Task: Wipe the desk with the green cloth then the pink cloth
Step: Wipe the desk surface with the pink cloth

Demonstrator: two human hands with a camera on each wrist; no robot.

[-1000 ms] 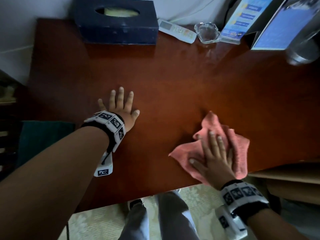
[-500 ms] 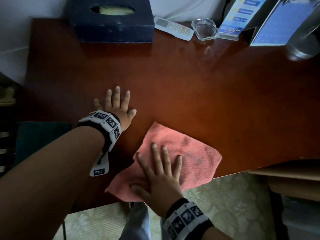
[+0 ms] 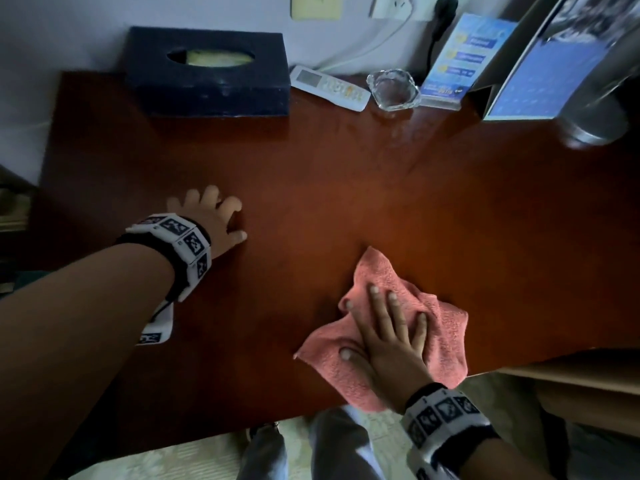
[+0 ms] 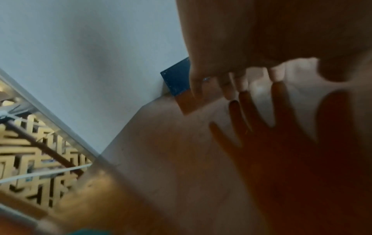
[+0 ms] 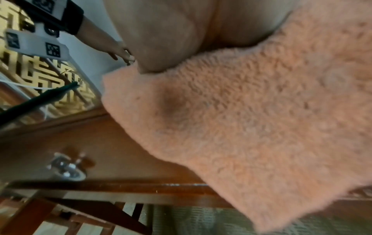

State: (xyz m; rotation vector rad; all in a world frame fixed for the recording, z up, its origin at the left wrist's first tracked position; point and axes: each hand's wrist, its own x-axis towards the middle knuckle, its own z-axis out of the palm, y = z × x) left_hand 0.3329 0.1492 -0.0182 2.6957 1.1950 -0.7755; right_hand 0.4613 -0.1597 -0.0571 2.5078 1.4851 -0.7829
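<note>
Pink cloth (image 3: 377, 327) lies bunched at the table's (image 3: 346, 188) near edge, directly under the flat, straight-fingered right hand (image 3: 391, 337) — the left hand (image 3: 211, 220), holding nothing, braces well apart, fingertips down.

Dark blue tissue box (image 3: 207, 72) at back left. White remote control (image 3: 329, 87) beside clear glass ashtray (image 3: 393, 90). Blue printed card stand (image 3: 453, 64) adjacent.
</note>
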